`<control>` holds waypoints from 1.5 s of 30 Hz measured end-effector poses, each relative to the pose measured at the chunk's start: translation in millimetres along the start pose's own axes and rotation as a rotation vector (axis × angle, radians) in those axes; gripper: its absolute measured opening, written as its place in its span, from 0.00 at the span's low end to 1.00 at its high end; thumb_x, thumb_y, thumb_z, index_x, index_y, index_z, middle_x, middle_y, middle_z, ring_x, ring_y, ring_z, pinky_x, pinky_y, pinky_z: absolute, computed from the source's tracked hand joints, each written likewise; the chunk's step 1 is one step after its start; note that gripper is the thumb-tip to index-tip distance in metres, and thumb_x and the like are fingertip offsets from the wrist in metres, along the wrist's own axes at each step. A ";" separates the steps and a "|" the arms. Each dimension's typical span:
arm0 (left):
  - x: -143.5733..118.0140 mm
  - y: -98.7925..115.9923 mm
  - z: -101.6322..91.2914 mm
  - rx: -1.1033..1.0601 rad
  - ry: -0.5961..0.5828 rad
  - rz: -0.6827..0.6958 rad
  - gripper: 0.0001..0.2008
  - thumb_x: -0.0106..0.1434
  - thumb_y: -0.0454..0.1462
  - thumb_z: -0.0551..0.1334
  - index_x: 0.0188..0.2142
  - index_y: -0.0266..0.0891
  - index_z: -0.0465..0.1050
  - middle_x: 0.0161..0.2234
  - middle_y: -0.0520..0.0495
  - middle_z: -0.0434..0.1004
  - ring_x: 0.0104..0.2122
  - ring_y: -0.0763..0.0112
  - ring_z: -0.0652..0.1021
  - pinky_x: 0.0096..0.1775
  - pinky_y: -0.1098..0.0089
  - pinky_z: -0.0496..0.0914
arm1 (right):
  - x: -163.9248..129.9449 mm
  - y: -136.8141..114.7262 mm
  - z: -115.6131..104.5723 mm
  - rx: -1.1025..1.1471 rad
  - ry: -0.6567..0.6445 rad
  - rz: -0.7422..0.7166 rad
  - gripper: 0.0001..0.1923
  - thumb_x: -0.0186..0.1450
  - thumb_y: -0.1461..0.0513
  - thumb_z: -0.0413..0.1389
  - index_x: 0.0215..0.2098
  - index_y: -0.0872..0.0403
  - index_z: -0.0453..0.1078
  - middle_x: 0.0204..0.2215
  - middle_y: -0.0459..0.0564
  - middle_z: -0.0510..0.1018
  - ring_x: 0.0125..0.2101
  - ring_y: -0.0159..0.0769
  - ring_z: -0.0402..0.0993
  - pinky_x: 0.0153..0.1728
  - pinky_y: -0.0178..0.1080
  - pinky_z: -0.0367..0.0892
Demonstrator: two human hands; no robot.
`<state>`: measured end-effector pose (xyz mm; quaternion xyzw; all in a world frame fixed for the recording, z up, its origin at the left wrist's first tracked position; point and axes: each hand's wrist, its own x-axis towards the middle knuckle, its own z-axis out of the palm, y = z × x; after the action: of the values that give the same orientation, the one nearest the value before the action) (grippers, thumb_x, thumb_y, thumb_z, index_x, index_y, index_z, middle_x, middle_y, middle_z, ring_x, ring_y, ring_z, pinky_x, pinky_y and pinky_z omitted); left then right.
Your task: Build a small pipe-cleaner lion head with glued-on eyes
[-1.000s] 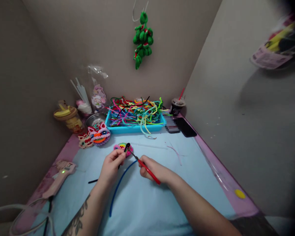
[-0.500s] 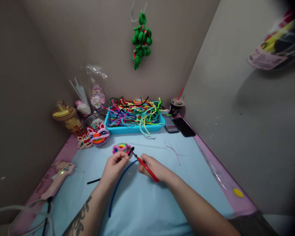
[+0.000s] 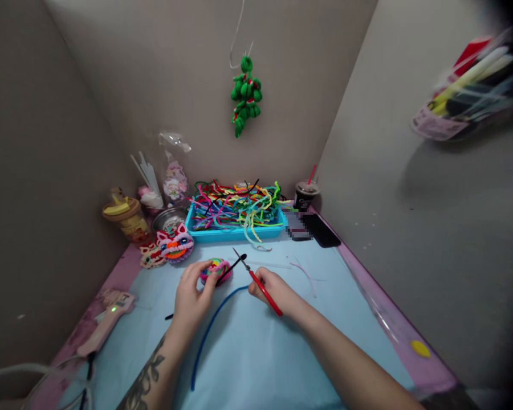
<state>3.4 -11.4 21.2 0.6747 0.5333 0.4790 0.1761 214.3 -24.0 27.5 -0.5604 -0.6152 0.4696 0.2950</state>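
- No words, brands or numbers are showing clearly enough to be read anywhere in the head view.
- The dark drink cup [image 3: 304, 195], standing at about one o'clock from the blue tray [image 3: 235, 232], is carrying a pale mark too small to make out.

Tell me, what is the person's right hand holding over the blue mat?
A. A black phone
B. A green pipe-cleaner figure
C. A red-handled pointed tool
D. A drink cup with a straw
C: the right hand grips a red-handled pointed tool, its tip aimed toward the colourful round piece under the left hand.
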 end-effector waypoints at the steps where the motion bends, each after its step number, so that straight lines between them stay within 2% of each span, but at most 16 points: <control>1: 2.1 1.8 -4.1 0.040 0.014 0.020 0.11 0.58 0.41 0.61 0.39 0.41 0.74 0.39 0.43 0.76 0.42 0.58 0.74 0.46 0.60 0.66 | 1.9 -2.9 -3.6 -0.022 0.028 0.003 0.20 0.54 0.50 0.58 0.23 0.52 0.54 0.17 0.38 0.62 0.20 0.27 0.56 0.22 0.31 0.53; 5: 11.5 15.5 -18.5 0.098 0.015 0.052 0.10 0.60 0.41 0.59 0.39 0.41 0.72 0.40 0.43 0.75 0.42 0.60 0.74 0.45 0.62 0.67 | 18.3 -18.8 -18.1 -0.043 0.107 0.009 0.20 0.57 0.47 0.55 0.24 0.52 0.55 0.14 0.37 0.60 0.17 0.26 0.56 0.19 0.31 0.52; 9: 31.9 29.8 -25.7 0.138 -0.009 0.159 0.08 0.60 0.39 0.58 0.38 0.40 0.72 0.40 0.43 0.75 0.42 0.61 0.74 0.45 0.62 0.67 | 53.0 -32.9 -25.5 0.157 0.156 -0.040 0.24 0.58 0.40 0.49 0.26 0.51 0.55 0.11 0.36 0.58 0.12 0.26 0.54 0.14 0.30 0.50; 13: 73.9 47.2 -28.3 0.182 0.020 0.284 0.08 0.61 0.37 0.56 0.36 0.39 0.73 0.38 0.43 0.75 0.41 0.62 0.74 0.45 0.64 0.67 | 96.6 -49.9 -28.5 0.415 0.236 -0.123 0.28 0.55 0.36 0.49 0.25 0.51 0.54 0.11 0.36 0.57 0.11 0.25 0.52 0.12 0.30 0.50; 17: 128.3 64.4 -23.8 0.243 0.060 0.381 0.09 0.61 0.36 0.55 0.36 0.38 0.74 0.38 0.44 0.74 0.40 0.65 0.74 0.45 0.66 0.67 | 132.5 -67.4 -36.7 0.505 0.338 -0.191 0.28 0.58 0.35 0.42 0.26 0.50 0.54 0.12 0.37 0.56 0.13 0.27 0.54 0.13 0.30 0.52; 20: 164.0 61.3 -12.7 0.289 0.068 0.361 0.10 0.60 0.35 0.54 0.35 0.38 0.75 0.36 0.45 0.76 0.39 0.65 0.75 0.42 0.66 0.68 | 149.6 -68.3 -45.3 0.335 0.484 -0.160 0.28 0.61 0.37 0.39 0.25 0.51 0.57 0.13 0.40 0.58 0.15 0.30 0.58 0.16 0.32 0.55; 24: 188.3 42.8 11.4 0.333 -0.002 0.326 0.11 0.60 0.34 0.54 0.35 0.38 0.76 0.35 0.44 0.77 0.38 0.64 0.75 0.42 0.66 0.68 | 159.2 -54.5 -49.6 0.001 0.569 -0.061 0.26 0.57 0.39 0.49 0.23 0.53 0.61 0.17 0.45 0.67 0.21 0.35 0.65 0.20 0.33 0.56; 27: 191.4 39.8 31.6 0.353 -0.056 0.403 0.12 0.61 0.36 0.55 0.39 0.37 0.76 0.38 0.43 0.75 0.40 0.64 0.74 0.44 0.66 0.67 | 160.3 -45.8 -45.2 -0.088 0.578 -0.027 0.24 0.57 0.41 0.51 0.27 0.54 0.64 0.22 0.50 0.73 0.26 0.39 0.70 0.23 0.34 0.57; 30: 194.3 51.3 48.4 0.493 -0.057 0.523 0.13 0.63 0.39 0.55 0.42 0.39 0.75 0.43 0.41 0.73 0.45 0.61 0.71 0.47 0.61 0.64 | 159.5 -43.5 -39.8 -0.224 0.571 0.002 0.25 0.58 0.43 0.51 0.34 0.56 0.65 0.30 0.57 0.77 0.31 0.43 0.74 0.27 0.35 0.60; 33: 203.8 65.7 62.0 0.667 -0.129 0.590 0.13 0.62 0.39 0.56 0.40 0.41 0.77 0.47 0.41 0.72 0.50 0.56 0.66 0.47 0.58 0.62 | 157.1 -44.7 -36.6 -0.328 0.559 0.010 0.23 0.60 0.46 0.53 0.39 0.58 0.65 0.37 0.63 0.77 0.37 0.47 0.75 0.31 0.38 0.63; 36: 215.4 73.6 73.7 0.803 -0.248 0.604 0.12 0.61 0.38 0.56 0.35 0.39 0.79 0.44 0.39 0.73 0.51 0.53 0.64 0.46 0.57 0.61 | 153.2 -45.4 -35.8 -0.383 0.545 0.026 0.24 0.60 0.47 0.53 0.41 0.59 0.64 0.39 0.65 0.76 0.39 0.50 0.75 0.34 0.40 0.65; 39: 223.1 74.9 82.2 0.849 -0.333 0.603 0.13 0.61 0.36 0.54 0.34 0.37 0.79 0.40 0.37 0.75 0.49 0.53 0.65 0.44 0.57 0.61 | 149.5 -44.4 -36.5 -0.406 0.544 0.012 0.27 0.59 0.44 0.53 0.42 0.59 0.63 0.39 0.65 0.76 0.40 0.51 0.75 0.34 0.41 0.66; 45: 228.7 70.8 90.6 0.843 -0.376 0.597 0.13 0.58 0.33 0.54 0.32 0.35 0.79 0.37 0.36 0.75 0.46 0.53 0.67 0.41 0.58 0.61 | 149.3 -41.7 -39.4 -0.426 0.506 0.022 0.29 0.58 0.42 0.52 0.43 0.58 0.63 0.39 0.65 0.76 0.40 0.52 0.75 0.34 0.41 0.66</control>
<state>111.7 190.4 135.5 0.8827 0.4236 0.1242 -0.1609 202.6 132.9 56.1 -0.7150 -0.6007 0.1795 0.3095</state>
